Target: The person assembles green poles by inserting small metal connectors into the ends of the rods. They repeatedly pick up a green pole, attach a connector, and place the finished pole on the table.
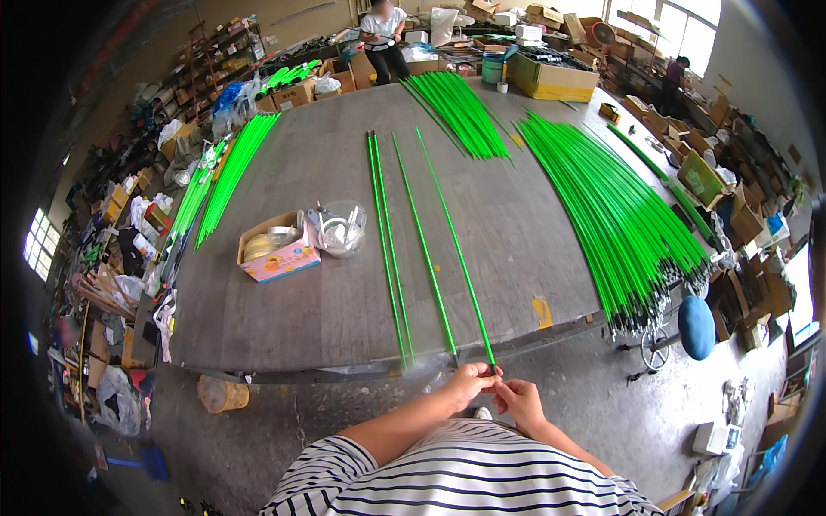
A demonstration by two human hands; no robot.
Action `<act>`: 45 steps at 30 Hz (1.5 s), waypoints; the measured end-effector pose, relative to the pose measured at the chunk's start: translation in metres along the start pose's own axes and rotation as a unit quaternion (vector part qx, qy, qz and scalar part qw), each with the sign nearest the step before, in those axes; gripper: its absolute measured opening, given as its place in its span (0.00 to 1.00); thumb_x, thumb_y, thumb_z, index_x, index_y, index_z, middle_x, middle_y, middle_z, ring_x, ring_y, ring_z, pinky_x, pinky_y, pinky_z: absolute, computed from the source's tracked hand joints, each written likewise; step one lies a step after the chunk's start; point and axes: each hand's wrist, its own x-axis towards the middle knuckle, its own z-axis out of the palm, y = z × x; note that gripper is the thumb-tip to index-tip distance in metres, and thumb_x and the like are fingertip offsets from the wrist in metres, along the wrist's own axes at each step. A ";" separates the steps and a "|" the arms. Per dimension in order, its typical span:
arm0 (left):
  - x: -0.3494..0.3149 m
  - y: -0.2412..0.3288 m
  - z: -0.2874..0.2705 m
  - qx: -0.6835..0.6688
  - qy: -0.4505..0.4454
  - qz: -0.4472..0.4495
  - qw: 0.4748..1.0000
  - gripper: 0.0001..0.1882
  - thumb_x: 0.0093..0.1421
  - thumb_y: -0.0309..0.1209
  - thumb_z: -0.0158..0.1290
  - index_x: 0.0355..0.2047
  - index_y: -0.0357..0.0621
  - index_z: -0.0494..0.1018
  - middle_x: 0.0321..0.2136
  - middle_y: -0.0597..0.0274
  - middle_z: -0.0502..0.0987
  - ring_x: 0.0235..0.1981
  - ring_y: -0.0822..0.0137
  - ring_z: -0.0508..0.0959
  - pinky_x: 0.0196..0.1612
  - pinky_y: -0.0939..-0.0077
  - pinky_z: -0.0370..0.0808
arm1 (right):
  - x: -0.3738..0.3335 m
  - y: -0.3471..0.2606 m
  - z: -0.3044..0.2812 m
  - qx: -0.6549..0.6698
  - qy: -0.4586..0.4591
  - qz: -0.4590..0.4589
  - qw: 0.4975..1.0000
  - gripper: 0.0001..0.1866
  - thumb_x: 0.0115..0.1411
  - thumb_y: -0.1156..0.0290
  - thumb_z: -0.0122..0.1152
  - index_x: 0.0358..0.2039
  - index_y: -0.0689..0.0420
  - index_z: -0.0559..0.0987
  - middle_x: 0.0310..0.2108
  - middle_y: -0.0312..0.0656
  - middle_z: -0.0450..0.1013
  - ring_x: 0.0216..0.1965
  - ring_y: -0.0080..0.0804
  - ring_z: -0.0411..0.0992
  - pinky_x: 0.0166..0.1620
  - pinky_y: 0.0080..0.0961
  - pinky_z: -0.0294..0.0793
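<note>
A long thin green rod [465,279] lies across the table with its near end past the front edge. Fingers of my left hand [469,385] are closed around that near end. My right hand [520,403] meets the left one there, thumb and fingertips pinched together; whatever is between them is too small to make out. To the left of the held rod lies a second green rod [422,236], roughly alongside it. Further left, a close pair of green rods [384,224] with dark far tips also points toward me.
A flowered box [280,267] with tape rolls and a clear tub [342,243] stand on the table [344,318]. Big bundles of green rods [602,215] lie right, far [460,112] and left [237,176]. A blue stool [695,328] is at right. A person [383,39] stands beyond.
</note>
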 end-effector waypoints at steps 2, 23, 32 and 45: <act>0.002 -0.005 -0.005 0.004 -0.014 -0.006 1.000 0.08 0.55 0.25 0.46 0.35 0.36 0.67 0.30 0.62 0.70 0.33 0.68 0.73 0.42 0.75 0.68 | -0.004 -0.001 0.003 0.002 0.012 0.005 1.000 0.14 0.56 0.66 0.51 0.23 0.65 0.74 0.16 0.37 0.68 0.14 0.19 0.63 0.18 0.13 0.60; -0.010 -0.021 -0.011 -0.021 -0.057 -0.039 0.997 0.09 0.55 0.26 0.45 0.36 0.36 0.67 0.29 0.59 0.73 0.31 0.66 0.75 0.40 0.74 0.70 | -0.029 0.018 0.023 0.048 0.090 0.045 0.994 0.14 0.56 0.65 0.49 0.24 0.64 0.73 0.18 0.39 0.69 0.16 0.21 0.65 0.19 0.15 0.64; 0.011 -0.014 -0.002 -0.040 -0.018 -0.026 0.999 0.09 0.56 0.28 0.45 0.37 0.38 0.68 0.31 0.59 0.73 0.30 0.68 0.74 0.38 0.76 0.72 | 0.002 0.009 -0.010 0.121 -0.013 0.087 0.989 0.13 0.57 0.66 0.48 0.30 0.64 0.73 0.21 0.38 0.70 0.18 0.20 0.65 0.21 0.14 0.66; 0.040 -0.043 0.039 -0.097 0.072 -0.059 0.991 0.10 0.57 0.28 0.44 0.37 0.38 0.70 0.30 0.63 0.73 0.29 0.71 0.73 0.34 0.79 0.71 | 0.025 0.035 -0.075 0.134 -0.086 0.130 0.979 0.13 0.55 0.65 0.52 0.25 0.63 0.74 0.19 0.36 0.70 0.16 0.18 0.65 0.19 0.13 0.64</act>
